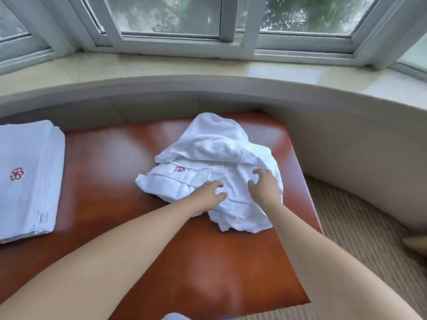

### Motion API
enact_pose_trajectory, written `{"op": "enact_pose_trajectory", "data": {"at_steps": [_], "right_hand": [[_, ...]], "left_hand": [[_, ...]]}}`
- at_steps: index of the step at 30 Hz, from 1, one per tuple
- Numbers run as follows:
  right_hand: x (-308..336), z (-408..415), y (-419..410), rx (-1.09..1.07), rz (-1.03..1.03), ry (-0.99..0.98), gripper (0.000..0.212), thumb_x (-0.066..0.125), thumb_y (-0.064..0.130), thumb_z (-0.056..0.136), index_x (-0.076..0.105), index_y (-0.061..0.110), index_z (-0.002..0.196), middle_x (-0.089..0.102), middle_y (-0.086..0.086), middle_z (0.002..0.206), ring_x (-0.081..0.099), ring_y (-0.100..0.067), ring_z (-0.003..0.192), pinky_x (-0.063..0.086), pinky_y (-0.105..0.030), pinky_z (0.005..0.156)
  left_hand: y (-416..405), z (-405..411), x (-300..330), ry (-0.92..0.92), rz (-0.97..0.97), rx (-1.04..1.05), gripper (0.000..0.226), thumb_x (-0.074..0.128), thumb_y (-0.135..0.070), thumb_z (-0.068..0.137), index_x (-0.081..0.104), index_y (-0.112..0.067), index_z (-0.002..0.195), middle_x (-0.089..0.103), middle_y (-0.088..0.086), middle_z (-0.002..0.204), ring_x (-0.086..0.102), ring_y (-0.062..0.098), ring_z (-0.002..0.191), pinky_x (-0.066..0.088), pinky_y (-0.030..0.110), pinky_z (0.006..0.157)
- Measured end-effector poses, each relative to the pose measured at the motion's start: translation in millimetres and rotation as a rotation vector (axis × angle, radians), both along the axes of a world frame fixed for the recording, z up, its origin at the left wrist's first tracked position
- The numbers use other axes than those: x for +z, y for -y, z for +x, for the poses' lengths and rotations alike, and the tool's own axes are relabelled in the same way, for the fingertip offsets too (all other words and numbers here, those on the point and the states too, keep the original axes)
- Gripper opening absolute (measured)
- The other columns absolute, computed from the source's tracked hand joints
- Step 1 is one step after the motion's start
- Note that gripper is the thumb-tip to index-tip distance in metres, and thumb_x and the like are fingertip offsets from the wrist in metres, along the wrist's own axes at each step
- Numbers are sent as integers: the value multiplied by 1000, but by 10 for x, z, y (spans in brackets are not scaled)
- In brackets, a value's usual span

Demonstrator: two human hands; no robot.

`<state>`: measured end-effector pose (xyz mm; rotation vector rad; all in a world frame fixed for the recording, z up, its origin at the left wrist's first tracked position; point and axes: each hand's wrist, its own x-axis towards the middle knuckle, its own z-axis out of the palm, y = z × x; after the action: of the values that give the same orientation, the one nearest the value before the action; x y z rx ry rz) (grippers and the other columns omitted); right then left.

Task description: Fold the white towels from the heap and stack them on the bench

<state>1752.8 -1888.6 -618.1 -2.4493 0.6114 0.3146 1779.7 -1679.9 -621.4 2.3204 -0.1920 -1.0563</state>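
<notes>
I am looking down at a glossy reddish-brown tabletop (111, 158), with striped beige carpet (360, 227) lying to its right. Both bare arms are reaching forward over it: the left hand (208, 192) and the right hand (263, 183) are resting apart, fingers spread, flat on the near side of one crumpled heap of white towels (215, 158), not gripping it. A small red embroidered mark (179, 169) is showing on the heap, too creased to read. At the left edge one stack of folded towels (30, 181) is lying well apart from the heap, bearing a red flower-shaped emblem (16, 173). Beyond, a curved grey padded backrest (346, 139) is wrapping around, then a pale stone sill (138, 65) and white-framed bay windows (226, 19).
</notes>
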Motion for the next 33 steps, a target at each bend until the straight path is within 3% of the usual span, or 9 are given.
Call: {"op": "enact_pose_trajectory", "data": {"at_steps": [3,9,15,17,20,23,25,29,33], "right_hand": [[-93,254,330,3,-52,56,46,58,21,98,51,18,143,47,-3,148,50,-28,128,48,-44,97],[-309,601,569,3,-26,-18,47,54,15,96,48,19,143,59,-6,131,60,-31,114,52,-41,87],[-420,722,430,122,-37,-132,16,46,13,94,61,17,96,63,-1,84,60,-29,82,45,-35,64],[-415,697,283,155,-67,-37,11,50,10,92,58,14,98,60,-4,96,57,-31,89,43,-38,68],[-394,706,227,184,-202,109,31,62,12,88,52,12,118,51,-7,116,51,-32,102,41,-42,80],[-425,816,318,198,-219,58,18,54,11,92,53,13,110,62,-7,106,55,-33,91,41,-40,77],[-427,817,266,209,-127,14,8,47,10,93,53,13,97,65,-7,93,56,-31,81,42,-37,67],[-259,546,-280,411,191,-93,5,59,19,92,58,16,88,61,4,80,58,-21,78,40,-29,59],[-54,245,-1060,592,481,-215,12,64,18,83,69,12,92,73,1,85,68,-19,83,53,-33,74]], "left_hand": [[406,135,-33,-72,-57,144,58,50,-52,101,41,-27,153,42,-5,158,50,15,133,36,25,94],[769,306,-114,-150,-62,284,59,47,-52,102,38,-26,154,42,-6,157,51,15,126,38,28,94],[707,372,-167,-211,-76,443,56,47,-48,104,39,-24,154,42,-3,156,45,19,138,37,31,105],[643,365,-175,-221,-82,505,55,47,-47,104,40,-23,153,44,-2,155,44,20,139,38,33,109],[541,307,-170,-196,-76,522,55,49,-47,103,42,-22,152,46,-2,154,45,19,139,36,31,108],[420,250,-147,-192,-79,543,57,50,-50,102,42,-23,152,46,-4,152,46,20,138,39,34,109],[345,203,-129,-222,-98,606,51,50,-50,102,47,-25,146,49,-3,145,50,20,131,42,37,109],[234,69,-96,-351,-225,879,37,50,-56,100,59,-23,115,62,-5,123,62,19,114,49,41,105],[-95,-20,-40,-327,-307,1232,34,61,-45,98,69,-17,114,72,5,113,65,24,100,55,35,84]]}}
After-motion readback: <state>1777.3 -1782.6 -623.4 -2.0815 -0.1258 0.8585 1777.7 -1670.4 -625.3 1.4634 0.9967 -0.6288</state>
